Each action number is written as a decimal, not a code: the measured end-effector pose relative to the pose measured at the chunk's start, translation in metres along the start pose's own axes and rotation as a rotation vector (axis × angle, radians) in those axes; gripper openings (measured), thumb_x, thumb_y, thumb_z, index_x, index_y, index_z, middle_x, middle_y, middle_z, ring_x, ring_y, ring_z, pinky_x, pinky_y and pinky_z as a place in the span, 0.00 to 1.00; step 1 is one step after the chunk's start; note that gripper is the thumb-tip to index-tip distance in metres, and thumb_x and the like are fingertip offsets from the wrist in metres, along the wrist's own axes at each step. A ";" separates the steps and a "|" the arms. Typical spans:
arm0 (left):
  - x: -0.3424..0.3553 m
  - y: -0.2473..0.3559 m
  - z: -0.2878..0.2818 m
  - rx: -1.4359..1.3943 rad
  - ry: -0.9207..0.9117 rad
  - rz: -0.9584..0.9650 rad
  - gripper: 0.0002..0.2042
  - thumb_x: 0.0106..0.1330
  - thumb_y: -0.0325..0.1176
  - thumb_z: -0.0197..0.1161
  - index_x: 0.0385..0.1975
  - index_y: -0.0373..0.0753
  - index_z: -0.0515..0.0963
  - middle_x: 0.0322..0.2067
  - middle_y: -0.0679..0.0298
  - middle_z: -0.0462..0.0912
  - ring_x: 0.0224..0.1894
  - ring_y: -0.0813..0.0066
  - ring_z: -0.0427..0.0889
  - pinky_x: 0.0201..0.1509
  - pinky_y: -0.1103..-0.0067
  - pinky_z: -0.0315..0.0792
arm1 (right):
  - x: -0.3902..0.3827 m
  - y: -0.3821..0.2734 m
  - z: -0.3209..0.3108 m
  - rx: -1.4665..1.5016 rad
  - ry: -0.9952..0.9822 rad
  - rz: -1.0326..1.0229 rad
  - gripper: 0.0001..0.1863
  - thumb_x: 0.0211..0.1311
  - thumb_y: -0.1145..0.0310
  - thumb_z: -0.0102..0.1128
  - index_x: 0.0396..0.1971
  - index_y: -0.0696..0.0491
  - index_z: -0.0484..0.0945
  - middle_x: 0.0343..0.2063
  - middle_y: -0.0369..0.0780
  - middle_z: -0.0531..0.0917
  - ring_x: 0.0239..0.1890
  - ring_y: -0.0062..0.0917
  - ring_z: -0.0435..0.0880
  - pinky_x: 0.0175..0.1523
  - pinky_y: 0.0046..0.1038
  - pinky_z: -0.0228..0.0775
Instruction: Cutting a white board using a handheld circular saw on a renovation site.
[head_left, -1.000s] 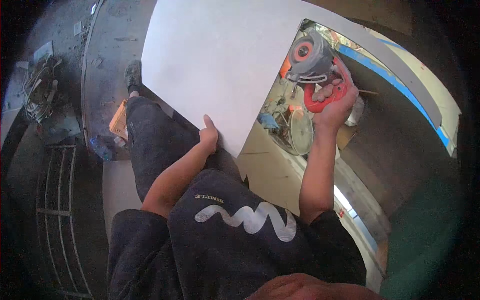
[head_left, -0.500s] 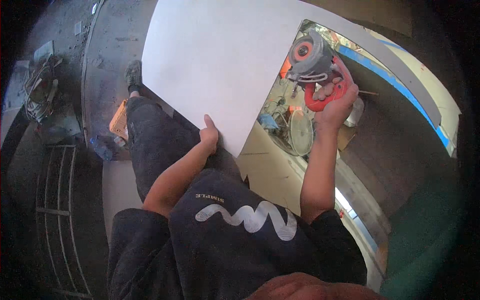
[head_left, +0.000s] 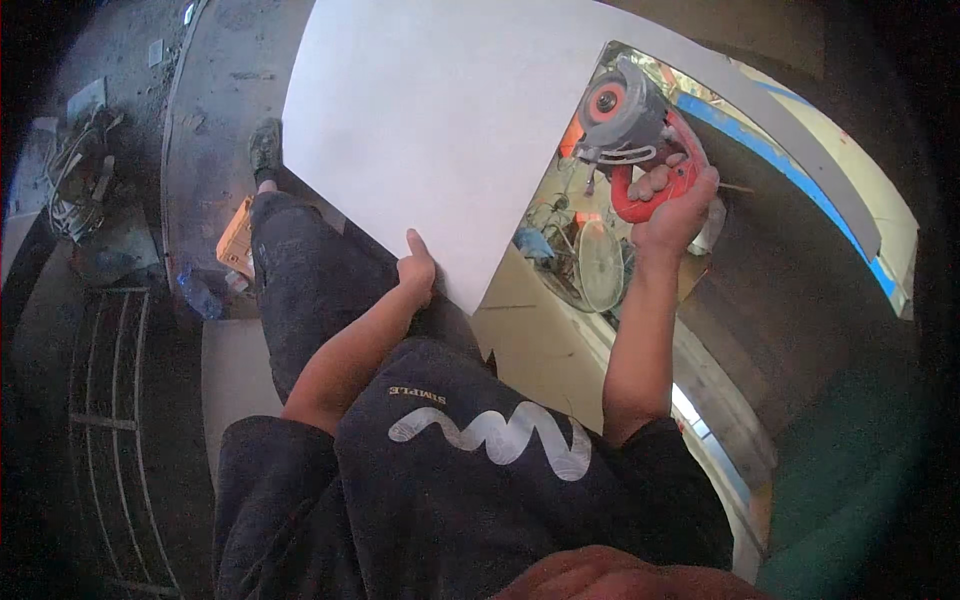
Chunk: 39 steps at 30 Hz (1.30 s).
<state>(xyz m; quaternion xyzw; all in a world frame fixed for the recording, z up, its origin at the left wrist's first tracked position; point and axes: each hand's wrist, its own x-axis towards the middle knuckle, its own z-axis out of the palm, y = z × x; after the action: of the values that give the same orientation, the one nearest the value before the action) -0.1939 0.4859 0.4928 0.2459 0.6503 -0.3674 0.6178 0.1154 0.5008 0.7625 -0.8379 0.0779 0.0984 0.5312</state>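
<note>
A large white sheet (head_left: 430, 130) spreads out before me, and one of its corners points toward my body. My left hand (head_left: 417, 270) grips its near edge, the thumb on top and the fingers hidden underneath. In my right hand (head_left: 672, 205) is a handheld circular saw (head_left: 625, 110), my fingers wrapped round its red loop handle. The saw has a grey guard and a red-ringed hub, and it is held beside the sheet's right edge. I cannot tell whether its blade touches the sheet.
A narrow grey strip (head_left: 800, 130) curves away at the right, near blue tape (head_left: 770, 150). Beneath the saw lie a round pale fan-like object (head_left: 600, 265) and clutter. At left are an orange box (head_left: 236, 238), a plastic bottle (head_left: 200, 295), coiled cables (head_left: 80, 190) and a metal rack (head_left: 105, 425).
</note>
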 end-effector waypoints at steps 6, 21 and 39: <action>-0.007 0.001 -0.004 0.023 0.029 0.046 0.53 0.66 0.75 0.38 0.55 0.16 0.71 0.50 0.41 0.81 0.53 0.51 0.81 0.56 0.64 0.72 | -0.002 -0.010 0.007 -0.097 -0.069 -0.027 0.33 0.73 0.42 0.34 0.55 0.55 0.76 0.20 0.28 0.65 0.18 0.12 0.62 0.19 0.18 0.58; -0.027 0.016 -0.006 0.085 0.002 0.011 0.52 0.69 0.73 0.36 0.55 0.14 0.70 0.46 0.42 0.83 0.45 0.53 0.83 0.50 0.63 0.74 | 0.005 -0.006 -0.002 0.051 -0.054 0.040 0.30 0.74 0.49 0.33 0.56 0.54 0.78 0.16 0.29 0.63 0.14 0.15 0.62 0.22 0.21 0.61; 0.001 0.000 -0.004 -0.015 -0.089 -0.056 0.52 0.68 0.73 0.39 0.55 0.14 0.69 0.53 0.40 0.80 0.55 0.51 0.80 0.56 0.63 0.73 | 0.010 -0.010 0.002 0.054 -0.081 0.080 0.32 0.71 0.43 0.35 0.52 0.56 0.77 0.16 0.29 0.65 0.15 0.13 0.61 0.18 0.19 0.57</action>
<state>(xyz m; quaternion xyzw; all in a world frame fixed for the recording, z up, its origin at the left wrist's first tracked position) -0.1966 0.4890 0.4918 0.2067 0.6316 -0.3902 0.6373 0.1273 0.5072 0.7682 -0.8149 0.0926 0.1513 0.5518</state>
